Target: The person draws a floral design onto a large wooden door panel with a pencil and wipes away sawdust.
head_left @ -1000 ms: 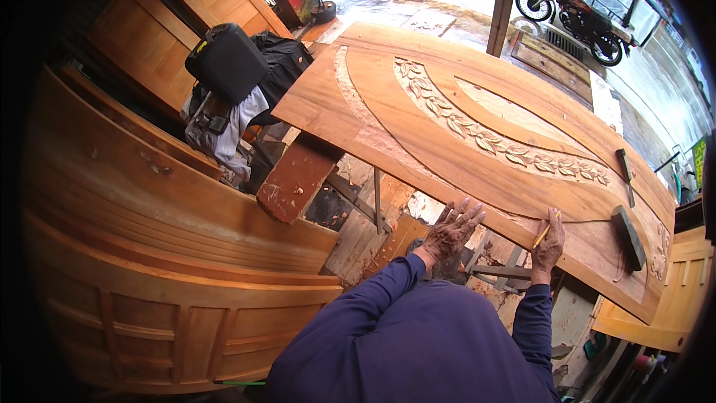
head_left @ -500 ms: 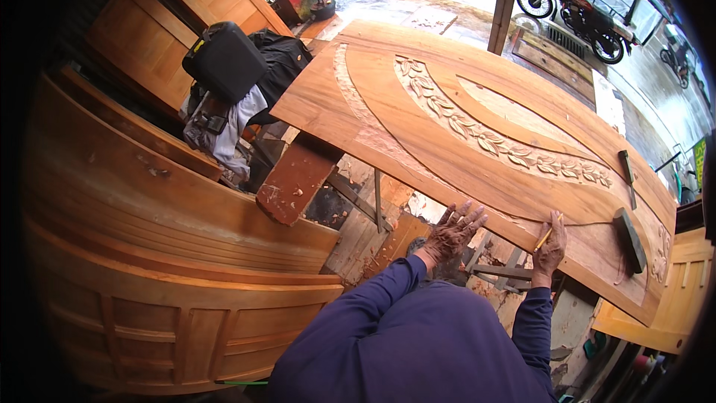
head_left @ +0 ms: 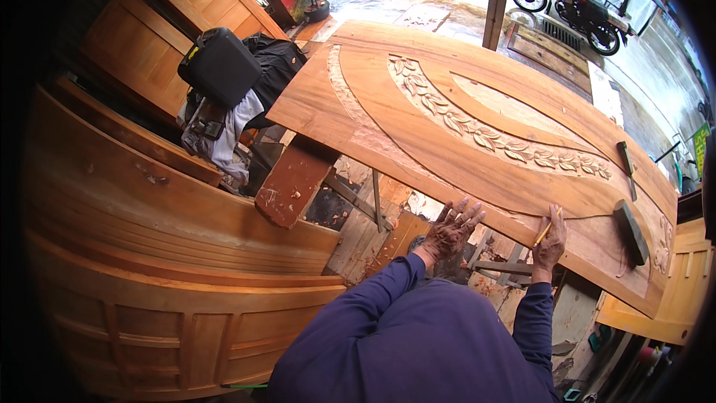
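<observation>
A large wooden panel (head_left: 358, 97), carved with a curved band of leaves (head_left: 485, 134), lies in front of me on supports. My left hand (head_left: 449, 233) rests on its near edge, fingers stretched out and slightly spread. Further right along that edge, my right hand (head_left: 550, 242) holds a yellow pencil (head_left: 542, 233), its fingers closed on it and touching the wood beside a carved groove. To the right of that hand a dark block (head_left: 631, 231) lies on the panel. Beyond the block is a dark, slim chisel-like tool (head_left: 626, 168).
Panelled wooden doors (head_left: 134, 328) stand at the left. A black case (head_left: 220, 67) sits on a cloth-covered pile by the panel's left end. A reddish-brown board (head_left: 292, 183) juts out beneath. A wooden post (head_left: 497, 4) rises behind, and a motorcycle (head_left: 574, 7) stands outside.
The view has shifted slightly. Both hands keep nearly the same places on the panel's near edge, and the pencil is still in my right hand.
</observation>
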A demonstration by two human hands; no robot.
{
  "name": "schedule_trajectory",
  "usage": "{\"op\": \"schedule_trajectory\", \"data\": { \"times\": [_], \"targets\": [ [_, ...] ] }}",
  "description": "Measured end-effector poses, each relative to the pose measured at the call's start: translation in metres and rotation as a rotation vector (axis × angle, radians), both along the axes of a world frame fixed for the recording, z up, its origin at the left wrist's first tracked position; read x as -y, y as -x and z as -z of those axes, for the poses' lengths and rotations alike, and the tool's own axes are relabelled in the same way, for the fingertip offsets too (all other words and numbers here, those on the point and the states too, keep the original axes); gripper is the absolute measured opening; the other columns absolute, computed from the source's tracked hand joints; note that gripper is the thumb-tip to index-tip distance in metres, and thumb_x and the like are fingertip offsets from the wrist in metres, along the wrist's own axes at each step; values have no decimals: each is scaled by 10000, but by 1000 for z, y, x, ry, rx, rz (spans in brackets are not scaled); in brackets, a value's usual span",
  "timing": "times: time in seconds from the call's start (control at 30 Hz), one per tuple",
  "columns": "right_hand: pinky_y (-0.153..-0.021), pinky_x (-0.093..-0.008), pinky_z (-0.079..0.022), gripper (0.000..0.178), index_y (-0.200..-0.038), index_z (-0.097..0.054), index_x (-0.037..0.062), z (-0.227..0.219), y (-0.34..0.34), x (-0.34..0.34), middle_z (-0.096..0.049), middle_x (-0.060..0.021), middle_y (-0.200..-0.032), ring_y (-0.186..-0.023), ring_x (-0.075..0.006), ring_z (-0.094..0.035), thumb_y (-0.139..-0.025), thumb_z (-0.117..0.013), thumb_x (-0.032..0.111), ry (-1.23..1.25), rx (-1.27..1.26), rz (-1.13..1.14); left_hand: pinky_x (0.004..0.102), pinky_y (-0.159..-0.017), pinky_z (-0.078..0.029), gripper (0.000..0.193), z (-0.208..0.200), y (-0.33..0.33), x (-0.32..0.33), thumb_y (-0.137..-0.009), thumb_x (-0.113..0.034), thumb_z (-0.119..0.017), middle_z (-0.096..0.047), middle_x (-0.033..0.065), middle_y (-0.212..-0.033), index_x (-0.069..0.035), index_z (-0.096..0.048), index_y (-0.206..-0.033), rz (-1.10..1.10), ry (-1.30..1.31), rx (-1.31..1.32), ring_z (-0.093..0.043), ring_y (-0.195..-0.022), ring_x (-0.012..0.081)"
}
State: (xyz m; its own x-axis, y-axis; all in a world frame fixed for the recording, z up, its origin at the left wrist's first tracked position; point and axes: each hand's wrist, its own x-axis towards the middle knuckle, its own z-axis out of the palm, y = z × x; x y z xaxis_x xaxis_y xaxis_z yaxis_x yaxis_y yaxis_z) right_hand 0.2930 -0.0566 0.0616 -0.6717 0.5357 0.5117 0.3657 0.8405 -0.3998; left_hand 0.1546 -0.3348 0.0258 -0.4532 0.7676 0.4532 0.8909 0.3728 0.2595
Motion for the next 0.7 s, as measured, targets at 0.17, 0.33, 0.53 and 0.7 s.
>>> {"op": "schedule_trajectory", "data": {
  "times": [0.17, 0.33, 0.53, 0.7],
  "targets": [
    [-1175, -455, -406, 373, -1380, -640, 58, -1, 0, 1, -646, -181, -1413, -1377, -352, -564, -1015, -639, 139, 42, 31, 14, 515, -1302, -75, 592, 0, -2, 0, -999, -220, -571, -412, 60, -1652, -185, -454, -1578, -14, 2, -22, -278, -1573, 314],
    [-1160, -459, -423, 374, -1381, -638, 61, 0, -2, 0, -651, -186, -1401, -1362, -358, -574, -1014, -642, 137, 21, 17, 5, 512, -1300, -86, 584, -2, -3, 0, -998, -214, -568, -415, 61, -1649, -185, -462, -1572, -16, -15, -9, -286, -1570, 310],
    [-1172, -468, -405, 376, -1380, -639, 61, 1, -3, -1, -648, -181, -1410, -1370, -358, -567, -1012, -638, 139, 50, 1, -3, 511, -1297, -110, 568, -6, -6, -3, -993, -208, -591, -438, 50, -1634, -184, -491, -1552, -39, 1, -18, -312, -1558, 295],
    [-1175, -470, -397, 383, -1389, -632, 73, 0, -4, 1, -643, -178, -1418, -1378, -358, -560, -1012, -634, 141, 49, 19, -3, 506, -1297, -118, 534, -5, -8, -5, -1001, -202, -614, -462, 39, -1616, -194, -526, -1527, -73, -54, -15, -332, -1545, 290]
  ]
}}
